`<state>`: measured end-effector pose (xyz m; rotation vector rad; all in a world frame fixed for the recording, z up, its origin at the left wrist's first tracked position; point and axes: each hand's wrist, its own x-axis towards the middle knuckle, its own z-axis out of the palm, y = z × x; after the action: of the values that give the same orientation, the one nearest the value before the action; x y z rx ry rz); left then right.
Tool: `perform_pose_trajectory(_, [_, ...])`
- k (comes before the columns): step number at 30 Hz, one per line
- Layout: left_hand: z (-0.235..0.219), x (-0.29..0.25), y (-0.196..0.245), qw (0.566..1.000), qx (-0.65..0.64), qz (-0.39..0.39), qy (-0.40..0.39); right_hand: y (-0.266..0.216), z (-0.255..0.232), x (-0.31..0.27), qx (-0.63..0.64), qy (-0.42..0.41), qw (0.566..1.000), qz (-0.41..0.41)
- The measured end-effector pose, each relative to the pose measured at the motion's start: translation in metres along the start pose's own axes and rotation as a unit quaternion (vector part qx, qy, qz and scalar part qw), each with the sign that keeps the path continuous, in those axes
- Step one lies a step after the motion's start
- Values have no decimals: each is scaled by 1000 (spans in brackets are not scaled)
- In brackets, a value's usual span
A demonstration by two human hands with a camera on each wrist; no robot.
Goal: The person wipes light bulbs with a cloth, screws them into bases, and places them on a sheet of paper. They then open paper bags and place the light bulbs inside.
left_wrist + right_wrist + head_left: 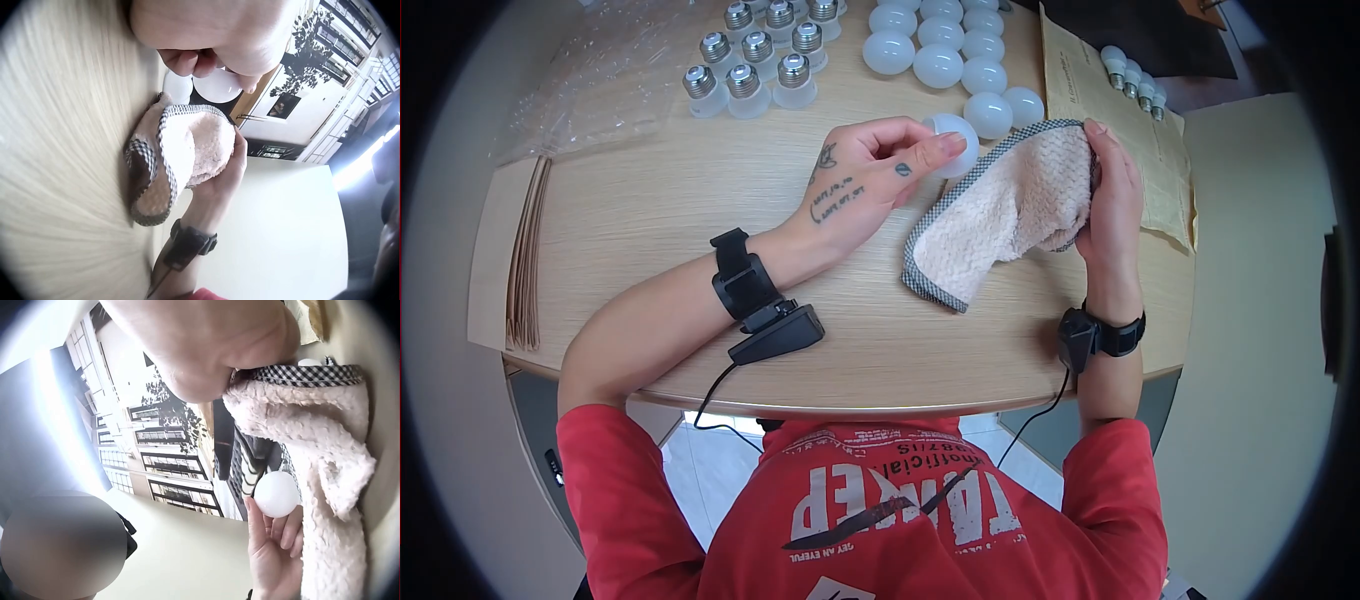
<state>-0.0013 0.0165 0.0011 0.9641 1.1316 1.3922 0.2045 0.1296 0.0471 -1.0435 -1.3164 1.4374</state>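
Note:
My left hand (865, 185) pinches a white round light bulb (967, 160) between thumb and fingers, above the table. Its smooth globe (277, 494) faces the right hand in the right wrist view, and its base is hidden. In my right hand (1116, 200) is a pale pink fluffy cloth (990, 215) with a checked dark border, gripped at its right end. The cloth droops in folds toward the left, and one corner hangs low near the tabletop. Bulb and upper cloth edge are close together. Several more white bulbs (940, 65) sit in rows just beyond.
Several bulbs with metal screw bases up (743, 85) stand at the back left, beside clear plastic packaging (590, 75). Brown paper (1090, 90) lies at the right, with several small bulbs (1133, 80) on it. Folded cardboard (525, 255) lies at the left edge.

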Motion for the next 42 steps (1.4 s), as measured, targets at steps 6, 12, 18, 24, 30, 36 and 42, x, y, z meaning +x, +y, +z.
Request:
perform_pose_trajectory(6, [-1, 1, -3, 1000, 11, 8, -2, 5, 11, -10, 35, -9, 998, -51])
perform_pose_trajectory(12, [-1, 0, -4, 1000, -6, 12, -7, 8, 20, -27, 71, -243, 966, -54])
perform_pose_trajectory(18, [1, -2, -1, 1000, -2, -3, -7, 12, 21, -28, -129, -307, 929, -163])
perform_pose_trajectory(24, [-1, -2, -2, 999, -14, 8, -28, 18, 24, -28, -146, -257, 935, -196])
perform_pose_trajectory(30, [1, -3, -4, 998, -44, 11, -31, 16, 30, -33, -32, -196, 979, -40])
perform_pose_trajectory(36, [2, -4, -3, 999, -26, 14, -40, 25, 36, -38, -66, -179, 981, -22])
perform_pose_trajectory(42, [4, -5, -3, 997, -38, 14, -67, 36, 29, -38, -149, -211, 965, -50])
